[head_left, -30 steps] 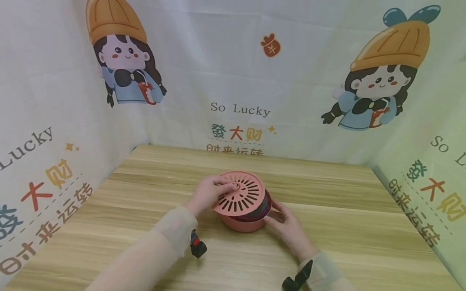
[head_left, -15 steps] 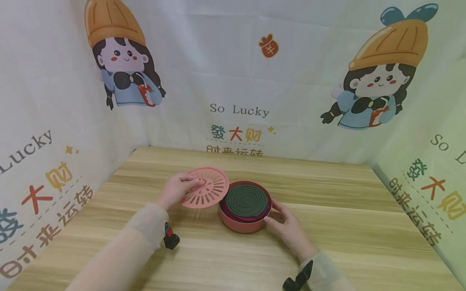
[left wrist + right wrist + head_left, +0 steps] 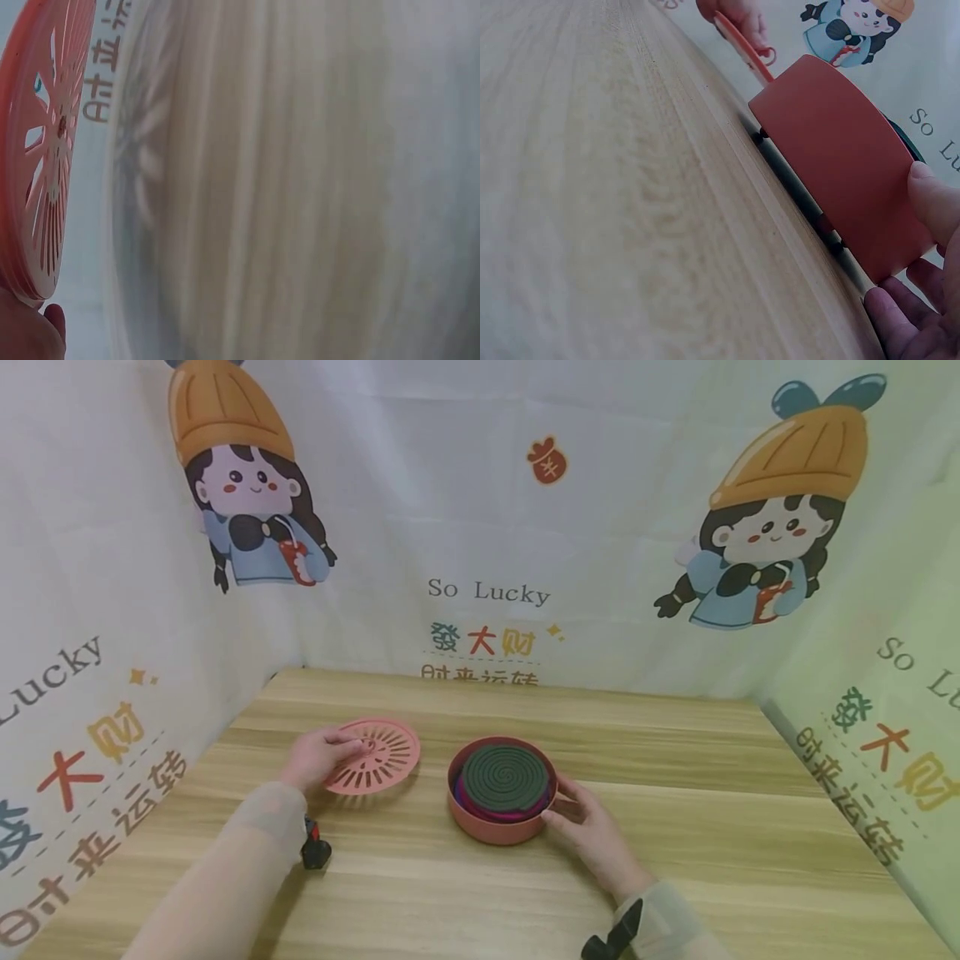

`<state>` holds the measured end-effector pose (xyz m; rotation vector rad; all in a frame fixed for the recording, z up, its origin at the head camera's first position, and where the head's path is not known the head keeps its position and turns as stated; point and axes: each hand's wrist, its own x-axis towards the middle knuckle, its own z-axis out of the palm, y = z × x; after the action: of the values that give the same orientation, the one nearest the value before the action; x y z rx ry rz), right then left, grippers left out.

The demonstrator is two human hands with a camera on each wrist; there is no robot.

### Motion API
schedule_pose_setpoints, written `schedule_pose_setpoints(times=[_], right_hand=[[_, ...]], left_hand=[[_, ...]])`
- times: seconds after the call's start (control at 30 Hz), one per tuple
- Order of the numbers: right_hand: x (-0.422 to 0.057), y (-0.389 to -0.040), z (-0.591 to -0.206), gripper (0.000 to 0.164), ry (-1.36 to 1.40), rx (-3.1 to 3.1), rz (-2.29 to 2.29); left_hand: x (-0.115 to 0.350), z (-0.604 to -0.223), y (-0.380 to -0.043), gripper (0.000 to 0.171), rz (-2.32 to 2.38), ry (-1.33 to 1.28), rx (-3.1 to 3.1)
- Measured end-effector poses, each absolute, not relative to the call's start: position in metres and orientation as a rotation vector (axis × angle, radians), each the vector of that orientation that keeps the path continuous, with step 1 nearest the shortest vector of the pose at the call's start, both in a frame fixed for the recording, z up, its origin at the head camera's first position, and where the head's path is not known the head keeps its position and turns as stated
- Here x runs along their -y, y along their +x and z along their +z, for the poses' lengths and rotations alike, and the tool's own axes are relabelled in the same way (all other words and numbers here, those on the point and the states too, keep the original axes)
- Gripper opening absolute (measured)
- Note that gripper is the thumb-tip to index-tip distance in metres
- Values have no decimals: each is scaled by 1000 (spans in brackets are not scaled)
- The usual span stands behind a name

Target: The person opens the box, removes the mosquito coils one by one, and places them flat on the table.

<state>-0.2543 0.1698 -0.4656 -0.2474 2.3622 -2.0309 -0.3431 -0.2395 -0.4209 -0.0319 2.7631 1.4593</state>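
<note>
Backdrop [image 3: 480, 468], head view: pale cloth printed with cartoon figures and "So Lucky" lettering, behind a wood-grain counter [image 3: 675, 835].
Slotted lid [image 3: 390, 768]: coral-pink disc, left of the box and apart from it; whether it touches the counter is unclear.
Left hand [image 3: 318, 758]: thumb and fingers pinch the lid, tips near its centre.
Coil box [image 3: 495, 833]: round, uncovered, upright on the counter, with a green mosquito coil [image 3: 506, 777] lying flat on a magenta layer [image 3: 517, 815].
Right hand [image 3: 596, 839]: thumb and fingers curve against the box's near-right wall.
Sleeve [image 3: 262, 180], left wrist view: blurred, it fills most of the frame; lid and part of the hand show at the left edge.
Box wall, right wrist view: thumb below the rim, fingers low by the base; short feet [image 3: 763, 133] raise the floor.
Lid ring [image 3: 772, 55]: close to the left fingertips.
Handling: the lid looks thin, stiff and light, best taken by ring or rim; the smooth wall may slip, so a broad side grip suits it; the coil is probably brittle, safest supported from beneath.
</note>
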Motion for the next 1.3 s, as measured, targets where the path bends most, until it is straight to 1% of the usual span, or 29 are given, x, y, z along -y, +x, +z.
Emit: schedule_pose_setpoints(times=[0.27, 0.73, 0.9, 1.17, 1.3], right_hand=[[-170, -253, -467, 64, -227, -2359, -2049], [-170, -254, -468, 64, -233, -2347, -2054], [-170, -254, -468, 63, -229, -2353, -2053], [-170, -254, -469, 62, -226, -2342, -2067], [-170, -254, -468, 62, -225, -2337, -2069]], left_hand=[[250, -430, -346, 34, 1431, -60, -2751], [254, -434, -344, 24, 1396, -53, -2724], [255, -436, -344, 24, 1415, -83, -2698], [258, -436, -345, 28, 1285, -70, -2740], [257, -433, -344, 37, 1235, -27, -2750]])
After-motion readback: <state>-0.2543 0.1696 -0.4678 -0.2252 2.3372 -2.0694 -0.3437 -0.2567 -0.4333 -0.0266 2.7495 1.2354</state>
